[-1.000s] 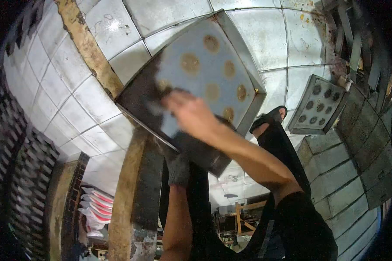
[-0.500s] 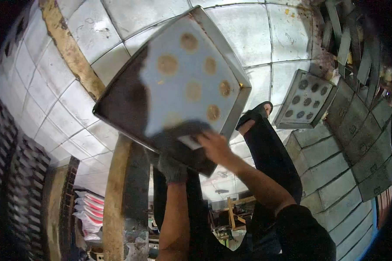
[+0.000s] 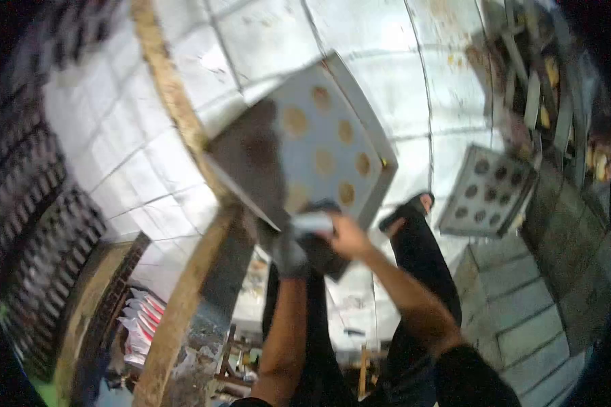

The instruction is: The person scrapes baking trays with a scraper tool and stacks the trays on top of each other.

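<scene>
And here's the big tray (image 3: 319,134), in front of the person's legs! At its near-left edge sits the gloved left hand (image 3: 290,256), its grip too blurred to call. The right hand (image 3: 349,239) pinches a pale tool (image 3: 312,223) over the tray's near end. Danger: tool and glove crowd together; one slip could catch that hand or jolt the tray.

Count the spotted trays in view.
2: the larger-looking tray, mid-view; the smaller-looking tray, to the right, past the foot. Others could be hidden in the dark edges.
</scene>
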